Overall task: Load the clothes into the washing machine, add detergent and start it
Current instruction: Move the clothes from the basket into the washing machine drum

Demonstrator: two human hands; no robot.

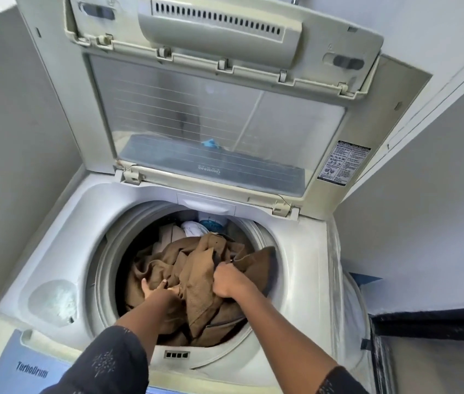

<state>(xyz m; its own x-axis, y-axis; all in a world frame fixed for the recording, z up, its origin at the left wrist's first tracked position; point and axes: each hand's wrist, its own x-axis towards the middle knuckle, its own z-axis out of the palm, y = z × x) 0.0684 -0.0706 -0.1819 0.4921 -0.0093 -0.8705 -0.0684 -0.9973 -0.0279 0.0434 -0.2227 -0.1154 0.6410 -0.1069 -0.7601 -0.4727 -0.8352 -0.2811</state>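
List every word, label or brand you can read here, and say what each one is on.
"TurboDrum": on the blue washer panel, lower left.
Sticker on the lid frame, right side: print too small to read.
Print on the lid window: upside down and blurred, unreadable.

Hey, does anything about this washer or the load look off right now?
The brown clothes heap up to the drum's mouth, one fold bulging over the inner ring on the right, while the left hand and right hand grip them. Crumpled clear plastic film hangs along the washing machine's right side. No spill shows.
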